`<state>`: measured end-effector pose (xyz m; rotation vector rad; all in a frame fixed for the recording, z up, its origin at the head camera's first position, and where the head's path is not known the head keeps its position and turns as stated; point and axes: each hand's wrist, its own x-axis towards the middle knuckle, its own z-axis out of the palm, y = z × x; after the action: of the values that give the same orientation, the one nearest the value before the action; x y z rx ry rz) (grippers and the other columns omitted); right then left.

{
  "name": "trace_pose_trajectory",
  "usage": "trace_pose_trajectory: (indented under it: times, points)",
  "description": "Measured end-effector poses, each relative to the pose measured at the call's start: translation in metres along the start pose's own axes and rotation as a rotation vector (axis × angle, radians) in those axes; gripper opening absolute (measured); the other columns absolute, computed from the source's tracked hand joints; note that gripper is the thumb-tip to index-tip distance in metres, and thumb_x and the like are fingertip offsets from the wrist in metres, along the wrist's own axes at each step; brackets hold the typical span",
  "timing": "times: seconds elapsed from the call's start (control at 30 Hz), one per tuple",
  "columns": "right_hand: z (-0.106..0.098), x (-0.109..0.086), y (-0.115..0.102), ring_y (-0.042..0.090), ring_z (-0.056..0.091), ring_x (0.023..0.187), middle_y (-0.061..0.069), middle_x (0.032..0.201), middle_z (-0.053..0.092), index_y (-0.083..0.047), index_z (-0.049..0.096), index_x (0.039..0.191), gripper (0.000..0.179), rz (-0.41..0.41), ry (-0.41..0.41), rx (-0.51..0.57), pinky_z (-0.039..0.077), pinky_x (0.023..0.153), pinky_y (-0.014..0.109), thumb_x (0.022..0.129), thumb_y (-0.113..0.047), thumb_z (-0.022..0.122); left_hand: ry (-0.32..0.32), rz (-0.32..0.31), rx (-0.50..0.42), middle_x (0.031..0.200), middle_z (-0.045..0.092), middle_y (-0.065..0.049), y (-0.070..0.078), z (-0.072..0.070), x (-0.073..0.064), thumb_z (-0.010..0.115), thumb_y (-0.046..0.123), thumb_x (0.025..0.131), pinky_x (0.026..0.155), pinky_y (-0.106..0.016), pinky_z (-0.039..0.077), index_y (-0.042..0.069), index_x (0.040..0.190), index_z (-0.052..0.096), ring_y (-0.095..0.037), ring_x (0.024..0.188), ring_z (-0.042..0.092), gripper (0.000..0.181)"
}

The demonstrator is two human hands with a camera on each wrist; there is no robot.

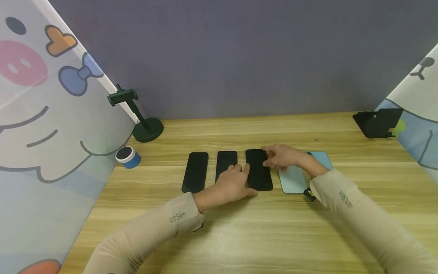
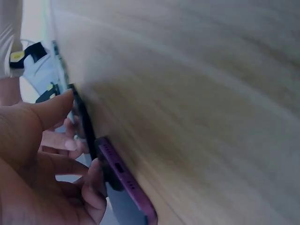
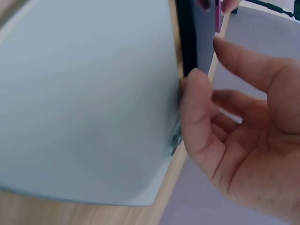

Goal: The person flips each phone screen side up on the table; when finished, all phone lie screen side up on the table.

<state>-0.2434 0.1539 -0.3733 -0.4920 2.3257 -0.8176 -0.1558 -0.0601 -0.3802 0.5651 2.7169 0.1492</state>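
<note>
Three black-faced phones lie side by side on the wooden table: a left phone, a middle phone and a right phone. My left hand reaches over the middle phone, its fingers and thumb about the right phone's left and lower edges. A purple phone edge with a port shows close to its fingers in the left wrist view. My right hand touches the right phone's upper and right edges with its fingertips. Under the right wrist lies a pale blue phone-shaped slab, partly hidden.
A dark green phone stand with a round base stands at the back left, near a blue-and-white jar. A black folding stand sits at the back right. A grey panel rises behind the table, with printed panels at both sides.
</note>
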Motion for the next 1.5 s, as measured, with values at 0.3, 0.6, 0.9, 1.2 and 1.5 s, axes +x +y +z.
trace_pose_trajectory:
  times: [0.3, 0.6, 0.9, 1.2, 1.5]
  points:
    - [-0.0011, 0.0044, 0.0002, 0.014, 0.052, 0.058, 0.007, 0.077, 0.057, -0.002, 0.026, 0.158, 0.076, 0.005, -0.002, -0.042, 0.052, 0.053, 0.031, 0.098, -0.022, 0.067, 0.072, -0.001, 0.135, 0.143, 0.053, -0.01, 0.002, 0.01, 0.0064, 0.058, 0.072, 0.087, 0.085, -0.034, 0.055, 0.009, 0.157, 0.033, -0.026, 0.123, 0.054, 0.098]
    - [0.0003, 0.0055, 0.0, 0.014, 0.052, 0.057, 0.007, 0.077, 0.057, -0.004, 0.03, 0.157, 0.074, 0.006, 0.029, -0.058, 0.052, 0.053, 0.031, 0.096, -0.022, 0.068, 0.097, -0.007, 0.164, 0.141, 0.055, -0.009, 0.0018, 0.0109, 0.0067, 0.059, 0.072, 0.086, 0.083, -0.034, 0.056, 0.01, 0.157, 0.035, -0.025, 0.124, 0.055, 0.098]
    - [0.0007, 0.004, 0.0025, 0.014, 0.051, 0.058, 0.005, 0.08, 0.056, -0.003, 0.03, 0.157, 0.075, -0.006, 0.027, -0.05, 0.051, 0.053, 0.031, 0.096, -0.022, 0.069, 0.088, -0.009, 0.161, 0.138, 0.057, -0.009, 0.0026, 0.0112, 0.007, 0.06, 0.071, 0.086, 0.078, -0.031, 0.056, 0.01, 0.157, 0.035, -0.024, 0.12, 0.056, 0.096]
    - [0.0009, 0.0055, 0.0048, 0.014, 0.052, 0.058, 0.006, 0.081, 0.057, -0.005, 0.029, 0.158, 0.075, 0.0, 0.017, -0.035, 0.051, 0.052, 0.03, 0.096, -0.022, 0.068, 0.079, -0.012, 0.169, 0.139, 0.057, -0.008, 0.0041, 0.0086, 0.0057, 0.06, 0.069, 0.087, 0.08, -0.032, 0.056, 0.011, 0.157, 0.035, -0.024, 0.121, 0.056, 0.095]
    - [0.0011, 0.0051, 0.0063, 0.015, 0.053, 0.058, 0.007, 0.082, 0.058, -0.004, 0.029, 0.158, 0.076, -0.004, 0.022, -0.031, 0.051, 0.052, 0.031, 0.096, -0.021, 0.069, 0.06, -0.013, 0.183, 0.142, 0.055, -0.008, 0.0031, 0.0065, 0.0071, 0.06, 0.069, 0.088, 0.084, -0.034, 0.057, 0.012, 0.157, 0.034, -0.024, 0.125, 0.055, 0.093]
